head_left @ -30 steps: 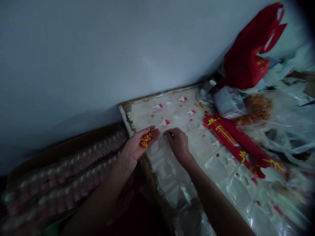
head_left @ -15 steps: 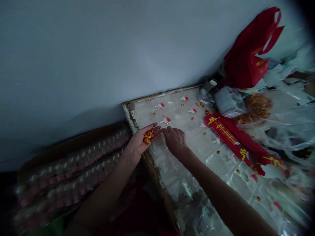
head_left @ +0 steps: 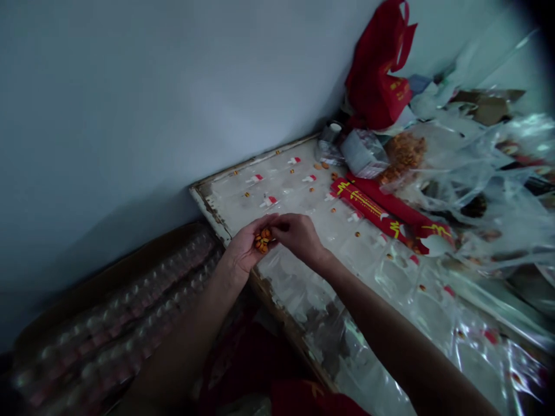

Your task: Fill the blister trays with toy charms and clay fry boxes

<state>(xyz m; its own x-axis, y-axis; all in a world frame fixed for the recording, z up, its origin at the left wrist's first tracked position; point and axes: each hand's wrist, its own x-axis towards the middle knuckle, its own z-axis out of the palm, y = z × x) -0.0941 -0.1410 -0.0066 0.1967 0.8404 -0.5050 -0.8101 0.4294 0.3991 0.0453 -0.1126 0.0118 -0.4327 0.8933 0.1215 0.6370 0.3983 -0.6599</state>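
My left hand (head_left: 245, 247) is cupped palm up over the table's near edge, holding a small heap of orange pieces with dark markings (head_left: 262, 240). At the rim of that palm, my right hand (head_left: 299, 234) has its thumb and fingers pinched together, touching or almost touching the heap. What sits between its fingertips is hidden. Beyond the hands, clear plastic packs lie in rows on the tabletop. Small red-and-white pieces (head_left: 269, 201) and single orange pieces with dark bands (head_left: 247, 195) rest on them.
Red printed strips (head_left: 364, 202) and a white spoon-like item (head_left: 436, 245) lie to the right. Behind them are a clear box (head_left: 365, 153), a bag of orange pieces (head_left: 405, 153) and a red bag (head_left: 377, 86). A box of clear packs (head_left: 143, 294) stands at lower left, beside the wall (head_left: 151, 86).
My right hand has moved left from beside the left fingertips to the heap in the left palm. The camera view has turned right, so the table things appear further left.
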